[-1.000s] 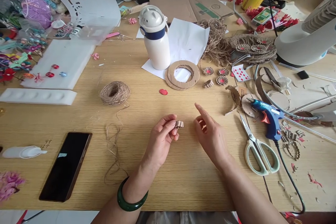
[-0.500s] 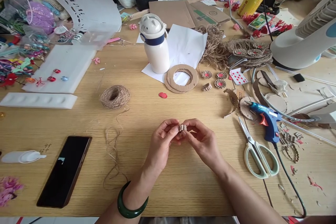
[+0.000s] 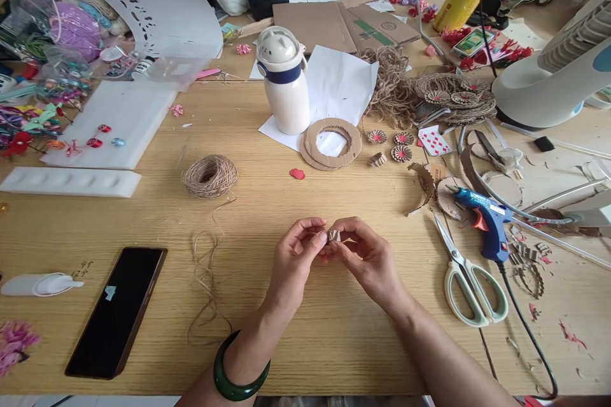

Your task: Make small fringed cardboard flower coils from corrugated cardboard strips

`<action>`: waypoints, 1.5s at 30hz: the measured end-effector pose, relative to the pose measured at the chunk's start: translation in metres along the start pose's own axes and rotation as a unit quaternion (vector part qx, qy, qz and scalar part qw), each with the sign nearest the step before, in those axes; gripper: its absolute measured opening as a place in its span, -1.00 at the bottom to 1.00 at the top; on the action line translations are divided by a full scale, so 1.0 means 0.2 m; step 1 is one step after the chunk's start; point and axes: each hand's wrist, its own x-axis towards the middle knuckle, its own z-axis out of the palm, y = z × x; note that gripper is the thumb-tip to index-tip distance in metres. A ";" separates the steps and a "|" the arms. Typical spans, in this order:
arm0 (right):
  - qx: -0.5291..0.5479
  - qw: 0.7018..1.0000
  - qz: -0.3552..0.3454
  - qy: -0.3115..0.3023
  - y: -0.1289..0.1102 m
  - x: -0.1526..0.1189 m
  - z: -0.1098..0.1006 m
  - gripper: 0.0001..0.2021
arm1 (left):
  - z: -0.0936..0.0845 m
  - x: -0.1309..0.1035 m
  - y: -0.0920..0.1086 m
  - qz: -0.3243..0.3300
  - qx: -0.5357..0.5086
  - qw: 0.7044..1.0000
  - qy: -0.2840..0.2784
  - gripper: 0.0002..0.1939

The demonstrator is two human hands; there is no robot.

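Note:
Between my fingertips is a small rolled strip of corrugated cardboard (image 3: 334, 236), held above the wooden table. My left hand (image 3: 298, 257) pinches its left side, thumb toward me. From the other side, the thumb and fingers of my right hand (image 3: 365, 254) grip it too. Part of the strip is hidden by the fingers. Beyond the hands lie red paper discs (image 3: 297, 173) and two cardboard rings (image 3: 331, 143). Small pleated cardboard rosettes (image 3: 401, 152) with red centres sit to their right, beside a plain cardboard coil (image 3: 377, 159).
Scissors (image 3: 472, 280) and a blue glue gun (image 3: 487, 216) with a cable lie right of my hands. A twine ball (image 3: 210, 176) and a phone (image 3: 117, 311) are on the left. A white bottle (image 3: 285, 89) stands behind, and a white fan-like device (image 3: 548, 82) at the far right.
The cardboard strip has turned slightly between my fingertips, and more of its ridged side shows. Both hands stay almost in the same place.

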 end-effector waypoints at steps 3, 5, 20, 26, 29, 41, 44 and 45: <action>0.005 1.000 -0.001 -0.007 0.00 0.00 0.00 -0.83 | -0.01 0.00 0.00 0.026 0.026 0.999 0.007 -0.78; 0.008 1.000 0.002 -0.010 0.00 0.00 0.00 -0.83 | -0.01 0.00 0.00 0.041 0.047 0.998 0.012 -0.79; 0.036 0.999 0.022 -0.014 -0.02 0.00 0.01 -0.80 | 0.00 -0.03 0.00 0.131 0.144 0.980 0.032 -0.85; 0.005 0.999 0.032 -0.004 -0.01 0.00 0.00 -0.81 | 0.00 -0.04 0.00 0.141 0.169 0.975 0.026 -0.88; -0.024 0.999 0.026 0.007 -0.01 0.00 0.00 -0.78 | 0.01 -0.04 0.00 0.140 0.164 0.976 0.026 -0.89; -0.019 1.000 0.013 -0.013 -0.01 0.00 -0.01 -0.83 | 0.00 -0.03 0.00 0.149 0.178 0.972 0.032 -0.88; -0.039 0.999 0.006 -0.014 -0.01 0.01 -0.01 -0.85 | 0.00 -0.03 0.00 0.149 0.181 0.972 0.029 -0.88; -0.042 0.999 0.004 -0.014 -0.01 0.01 -0.01 -0.86 | 0.00 -0.03 0.00 0.150 0.184 0.971 0.027 -0.88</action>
